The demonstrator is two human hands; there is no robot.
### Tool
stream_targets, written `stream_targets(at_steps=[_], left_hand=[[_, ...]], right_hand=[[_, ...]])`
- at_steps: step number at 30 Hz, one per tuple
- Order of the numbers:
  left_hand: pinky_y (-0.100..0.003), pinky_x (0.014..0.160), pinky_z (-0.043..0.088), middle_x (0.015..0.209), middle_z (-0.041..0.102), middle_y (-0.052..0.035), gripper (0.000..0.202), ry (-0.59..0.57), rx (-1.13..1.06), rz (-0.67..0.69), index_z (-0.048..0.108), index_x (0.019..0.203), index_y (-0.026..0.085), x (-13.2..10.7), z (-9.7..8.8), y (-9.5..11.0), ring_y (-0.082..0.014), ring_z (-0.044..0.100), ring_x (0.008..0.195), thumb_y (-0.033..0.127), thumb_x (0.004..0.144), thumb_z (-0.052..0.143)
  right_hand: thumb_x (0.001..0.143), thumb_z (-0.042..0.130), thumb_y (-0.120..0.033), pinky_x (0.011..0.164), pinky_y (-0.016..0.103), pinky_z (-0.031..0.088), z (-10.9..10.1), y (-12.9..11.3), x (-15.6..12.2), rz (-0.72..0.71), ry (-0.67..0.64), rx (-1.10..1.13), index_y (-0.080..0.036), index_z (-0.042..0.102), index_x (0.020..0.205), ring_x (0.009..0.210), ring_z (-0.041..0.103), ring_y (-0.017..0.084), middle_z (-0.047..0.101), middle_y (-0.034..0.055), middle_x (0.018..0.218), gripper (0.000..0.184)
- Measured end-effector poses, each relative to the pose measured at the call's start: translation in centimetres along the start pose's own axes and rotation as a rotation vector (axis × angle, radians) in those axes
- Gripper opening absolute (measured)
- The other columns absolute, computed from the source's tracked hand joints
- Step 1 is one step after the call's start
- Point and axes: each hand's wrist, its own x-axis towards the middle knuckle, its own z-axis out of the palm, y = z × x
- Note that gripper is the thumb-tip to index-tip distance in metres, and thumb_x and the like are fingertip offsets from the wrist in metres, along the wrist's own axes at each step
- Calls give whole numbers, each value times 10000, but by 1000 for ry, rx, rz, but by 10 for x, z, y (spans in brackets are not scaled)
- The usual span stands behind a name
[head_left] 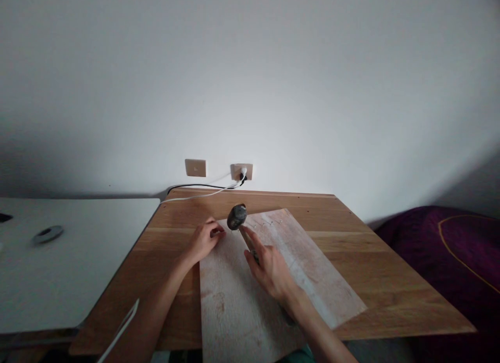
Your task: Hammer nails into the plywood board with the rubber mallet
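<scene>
Hiding part of the board (228, 295), hammer (236, 217) and right hand (270, 269), white cable (195, 197) beyond.

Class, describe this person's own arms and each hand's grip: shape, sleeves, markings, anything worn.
The left grip and right grip are ungloved human hands with slim fingers. The bare left forearm and bare right forearm narrow toward the wrists. No sleeve, watch, cable or marking clearly shows on either.

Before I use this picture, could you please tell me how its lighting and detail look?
Head view: dim overall, the wall brightest near mid-frame, darker toward the corners; head view: the dark hammer head shows little detail, and the purple fabric sinks into shadow.
</scene>
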Motion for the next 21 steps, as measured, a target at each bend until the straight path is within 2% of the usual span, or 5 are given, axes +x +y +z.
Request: stream_targets(at_steps=[6, 12, 15, 19, 21], left_hand=[[-311, 773, 507, 981, 618, -36, 432, 82, 42, -32, 703, 1108, 193, -3, 2, -5, -199, 614, 857, 331, 724, 847], [-284, 695, 454, 823, 626, -24, 73, 54, 53, -33, 720, 854, 178, 0, 5, -4, -173, 608, 752, 250, 854, 708], [-287, 715, 463, 830, 648, -37, 119, 7, 33, -10, 725, 821, 172, 0, 4, 0, -172, 635, 760, 199, 896, 636], [-306, 773, 487, 934, 660, -46, 158, -6, 55, 26, 738, 1032, 193, -2, 4, -1, -192, 648, 842, 244, 900, 667], [-323, 783, 494, 991, 651, -46, 401, 51, 102, 4, 685, 1199, 208, -4, 7, -4, -210, 637, 869, 301, 821, 779]], right_hand=[[988, 459, -239, 705, 317, 520, 7, -7, 2, -34, -58, -44, -280, 360, 1610, 773, 759, 245, 799, 59, 913, 632], [1004, 441, -252, 706, 317, 518, 5, -5, 0, -6, -15, -24, -287, 343, 1618, 759, 752, 238, 789, 47, 892, 623], [1014, 418, -268, 682, 325, 514, -1, -1, -2, 9, 4, 12, -252, 352, 1616, 703, 734, 237, 777, 45, 839, 606], [1013, 425, -264, 678, 307, 505, -4, -5, -2, 13, -4, 5, -255, 343, 1617, 715, 741, 230, 790, 47, 867, 610], [1011, 431, -257, 684, 293, 500, -1, -9, 0, -13, -11, -24, -267, 318, 1625, 744, 750, 222, 802, 49, 911, 625]])
